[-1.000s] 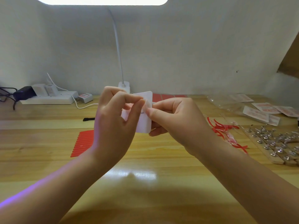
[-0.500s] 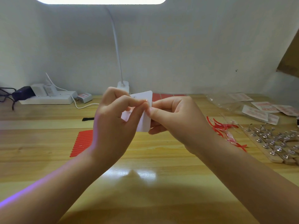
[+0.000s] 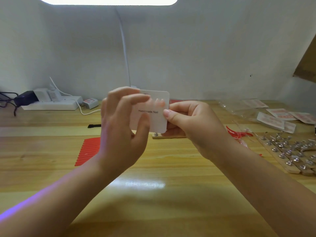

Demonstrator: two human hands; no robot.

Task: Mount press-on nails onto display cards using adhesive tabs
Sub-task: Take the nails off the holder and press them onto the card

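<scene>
She held the white display card upright above the wooden table, right hand pinching its edge to steady it, while her left hand, fingers loose and gripping nothing, hovered over the pink nails, probably to press them.

Both forearms reach forward, raised off the worktop. The right hand pinches a card's right edge between thumb and curled fingers; the left hand is beside it, fingers loosely spread.
</scene>
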